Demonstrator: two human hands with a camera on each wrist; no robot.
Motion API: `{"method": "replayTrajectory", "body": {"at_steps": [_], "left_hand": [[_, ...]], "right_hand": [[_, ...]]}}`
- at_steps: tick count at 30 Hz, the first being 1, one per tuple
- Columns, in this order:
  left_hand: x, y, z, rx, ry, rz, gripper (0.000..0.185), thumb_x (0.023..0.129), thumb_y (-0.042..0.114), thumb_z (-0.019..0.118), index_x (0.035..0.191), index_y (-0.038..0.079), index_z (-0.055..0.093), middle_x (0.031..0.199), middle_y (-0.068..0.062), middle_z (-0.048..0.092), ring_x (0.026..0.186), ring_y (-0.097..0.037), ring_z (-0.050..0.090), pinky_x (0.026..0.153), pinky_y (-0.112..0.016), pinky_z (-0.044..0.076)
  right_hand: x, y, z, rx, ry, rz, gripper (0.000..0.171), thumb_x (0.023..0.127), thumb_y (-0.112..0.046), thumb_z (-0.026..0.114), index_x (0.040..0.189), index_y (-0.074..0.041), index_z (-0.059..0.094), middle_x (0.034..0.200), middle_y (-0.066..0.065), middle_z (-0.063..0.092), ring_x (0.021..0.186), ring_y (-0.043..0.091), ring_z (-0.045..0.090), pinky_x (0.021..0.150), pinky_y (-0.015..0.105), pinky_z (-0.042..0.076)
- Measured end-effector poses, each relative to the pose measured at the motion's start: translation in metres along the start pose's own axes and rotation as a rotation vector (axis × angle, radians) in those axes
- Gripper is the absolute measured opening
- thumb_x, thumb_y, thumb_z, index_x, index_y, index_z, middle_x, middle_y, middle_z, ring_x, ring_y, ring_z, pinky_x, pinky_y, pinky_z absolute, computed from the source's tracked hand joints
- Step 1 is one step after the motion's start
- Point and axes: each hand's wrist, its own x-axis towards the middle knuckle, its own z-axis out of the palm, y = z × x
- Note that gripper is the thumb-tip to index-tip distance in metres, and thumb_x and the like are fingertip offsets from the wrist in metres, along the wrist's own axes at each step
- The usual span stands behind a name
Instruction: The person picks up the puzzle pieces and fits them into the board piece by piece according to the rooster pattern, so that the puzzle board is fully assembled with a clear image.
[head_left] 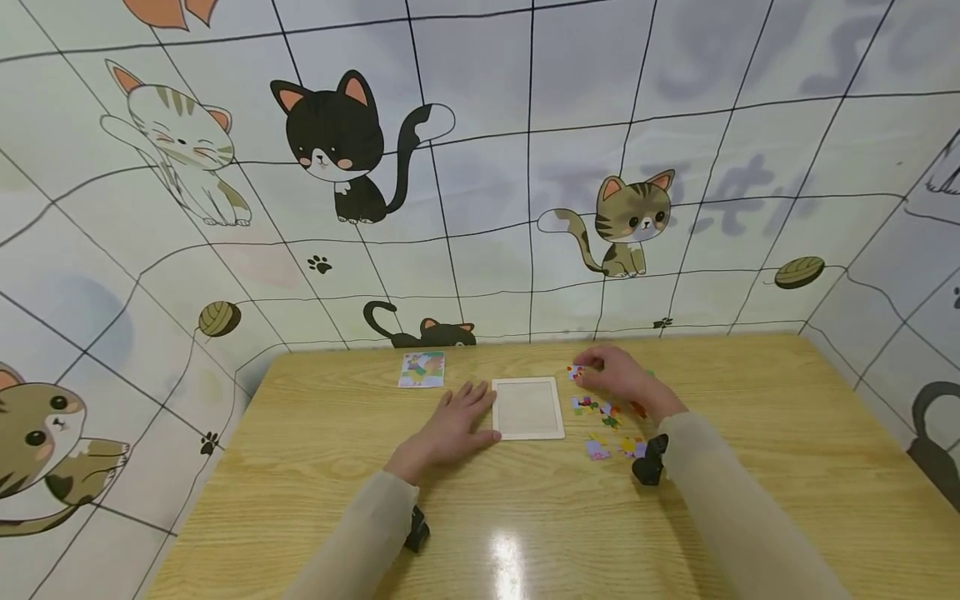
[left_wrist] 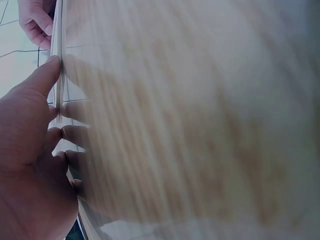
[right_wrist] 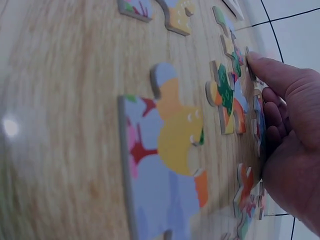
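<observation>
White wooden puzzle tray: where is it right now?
Head view: white wooden puzzle tray lies mid-table, left hand resting against its left edge, loose colourful puzzle pieces to its right.

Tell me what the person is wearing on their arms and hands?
Both hands are bare. Each arm has a long, loose beige sleeve: left sleeve, right sleeve. A small black gadget sits at each wrist, one on the left and one on the right.

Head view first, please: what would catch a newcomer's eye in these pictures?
Cartoon cats cover the walls round a wooden table. At mid-table lies a pale empty puzzle tray; the left hand rests flat against its left edge. To the tray's right lie scattered colourful puzzle pieces, and the right hand curls over one at their far end. A small picture card lies beyond the left hand.
</observation>
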Motion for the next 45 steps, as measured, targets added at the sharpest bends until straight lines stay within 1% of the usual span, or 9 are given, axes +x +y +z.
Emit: {"method": "replayTrajectory", "body": {"at_steps": [5,12,20,26,33,35,37,39,45], "left_hand": [[0.000,0.002,0.002,0.020,0.005,-0.003,0.072,0.104,0.044,0.058,0.160,0.007,0.034,0.168,-0.017,0.022,0.154,-0.041,0.014,0.121,-0.062,0.009],[0.002,0.002,0.002,0.016,0.016,-0.009,0.072,0.104,0.045,0.058,0.161,0.009,0.034,0.168,-0.015,0.021,0.155,-0.039,0.012,0.122,-0.061,0.007],[0.003,-0.001,0.004,-0.026,-0.014,0.003,0.076,0.103,0.046,0.060,0.162,0.010,0.031,0.169,-0.013,0.017,0.156,-0.037,0.008,0.122,-0.060,0.004],[0.003,-0.004,0.005,-0.030,-0.019,0.003,0.077,0.102,0.047,0.061,0.162,0.010,0.030,0.170,-0.012,0.016,0.156,-0.036,0.007,0.122,-0.059,0.003],[0.001,-0.007,0.005,-0.027,-0.011,0.002,0.076,0.102,0.047,0.061,0.162,0.009,0.032,0.170,-0.013,0.017,0.156,-0.037,0.008,0.121,-0.061,0.004],[0.000,-0.007,0.005,-0.025,-0.015,0.000,0.076,0.102,0.047,0.060,0.162,0.009,0.031,0.170,-0.013,0.017,0.156,-0.037,0.008,0.121,-0.061,0.004],[0.000,-0.007,0.005,-0.022,-0.018,-0.004,0.076,0.102,0.047,0.060,0.162,0.009,0.031,0.170,-0.013,0.017,0.156,-0.037,0.008,0.121,-0.061,0.004],[0.000,-0.007,0.005,-0.014,-0.022,-0.008,0.076,0.103,0.047,0.059,0.162,0.010,0.031,0.170,-0.013,0.016,0.156,-0.037,0.007,0.122,-0.061,0.004],[0.000,-0.005,0.003,-0.006,-0.013,-0.006,0.075,0.103,0.047,0.059,0.162,0.010,0.031,0.170,-0.013,0.016,0.156,-0.037,0.007,0.122,-0.060,0.004]], "right_hand": [[0.000,-0.002,-0.002,0.010,0.001,0.027,0.033,0.095,-0.013,0.073,0.122,0.003,0.063,0.116,0.018,0.061,0.105,0.032,0.055,0.091,0.045,0.046],[0.003,-0.003,-0.005,0.060,0.056,0.010,0.029,0.094,-0.007,0.073,0.117,0.006,0.063,0.106,0.018,0.066,0.094,0.029,0.060,0.078,0.037,0.050],[0.002,0.000,-0.008,0.053,0.100,0.080,0.023,0.098,-0.010,0.069,0.116,0.002,0.066,0.111,0.019,0.067,0.100,0.032,0.063,0.076,0.035,0.052],[-0.002,-0.014,-0.007,0.071,0.124,0.049,0.022,0.100,-0.011,0.067,0.117,0.003,0.066,0.112,0.020,0.068,0.102,0.034,0.063,0.077,0.036,0.053],[0.001,-0.036,0.009,0.186,0.075,0.030,0.024,0.100,-0.013,0.067,0.119,0.002,0.065,0.112,0.017,0.066,0.103,0.030,0.062,0.082,0.038,0.052],[0.003,-0.040,0.017,0.222,0.059,-0.008,0.022,0.099,-0.011,0.067,0.117,0.002,0.066,0.109,0.015,0.067,0.099,0.028,0.063,0.081,0.038,0.054],[0.005,-0.044,0.024,0.233,0.040,-0.070,0.020,0.098,-0.009,0.067,0.114,0.003,0.066,0.104,0.015,0.067,0.094,0.026,0.064,0.077,0.036,0.056],[0.007,-0.048,0.031,0.239,0.028,-0.099,0.018,0.098,-0.007,0.068,0.112,0.004,0.067,0.100,0.013,0.068,0.088,0.023,0.066,0.075,0.035,0.057],[0.012,-0.064,0.049,0.242,0.006,-0.018,0.019,0.096,-0.004,0.070,0.113,0.004,0.067,0.096,0.010,0.071,0.079,0.019,0.066,0.071,0.034,0.057]]}}
